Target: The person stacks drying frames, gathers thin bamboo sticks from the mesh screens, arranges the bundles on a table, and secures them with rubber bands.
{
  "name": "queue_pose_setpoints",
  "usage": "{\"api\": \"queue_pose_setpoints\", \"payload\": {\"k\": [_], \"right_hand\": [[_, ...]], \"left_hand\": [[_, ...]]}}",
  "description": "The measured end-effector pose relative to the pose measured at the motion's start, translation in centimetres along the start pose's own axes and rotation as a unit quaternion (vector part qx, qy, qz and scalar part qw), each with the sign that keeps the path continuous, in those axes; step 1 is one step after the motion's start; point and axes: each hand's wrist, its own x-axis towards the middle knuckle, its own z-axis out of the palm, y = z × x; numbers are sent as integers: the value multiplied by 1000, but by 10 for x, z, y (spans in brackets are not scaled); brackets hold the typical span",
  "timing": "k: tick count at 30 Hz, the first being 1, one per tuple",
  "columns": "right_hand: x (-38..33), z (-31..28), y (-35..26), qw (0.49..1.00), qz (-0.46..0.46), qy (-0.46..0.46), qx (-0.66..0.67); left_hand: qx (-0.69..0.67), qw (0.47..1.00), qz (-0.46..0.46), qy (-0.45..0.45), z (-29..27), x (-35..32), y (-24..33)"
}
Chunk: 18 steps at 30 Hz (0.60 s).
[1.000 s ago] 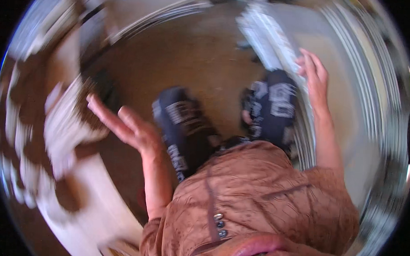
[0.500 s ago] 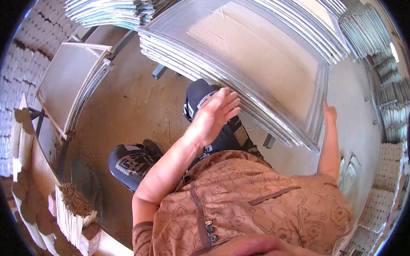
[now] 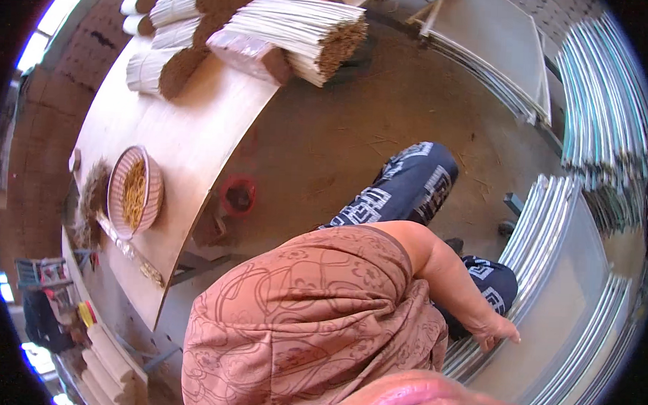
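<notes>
My left hand is at the near edge of a stack of screen frames, by my knee. Its fingers are loosely apart, one pointing out over the top frame, and nothing shows in them. Whether the fingertips touch the frame I cannot tell. The stack has silvery metal edges and a pale, sheer panel on top. My right hand is out of the picture.
At the left, a pale table holds bundles of thin sticks, a wrapped block and a basket of yellowish pieces. A red container sits below. More frames stand at the upper right.
The view has swung left, bringing the table and basket in and shifting the frame stack to the right edge. My right hand has left the picture. My left hand stays near the stack.
</notes>
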Motion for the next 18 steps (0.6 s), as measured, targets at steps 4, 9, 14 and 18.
{"api": "queue_pose_setpoints", "payload": {"k": [4,9,14,18], "right_hand": [[8,-3,-40,997,-46,45,41],[12,-31,-95,980,-72,126,135],[-11,-64,-153,949,-93,165,251],[-55,-70,-202,921,-106,143,348]], "left_hand": [[3,1000,-16,-6,-3,-6,-1],[-20,997,10,-77,-26,-34,-4],[-33,978,185,-85,-42,-84,50],[-50,938,330,-94,-32,-128,114]]}}
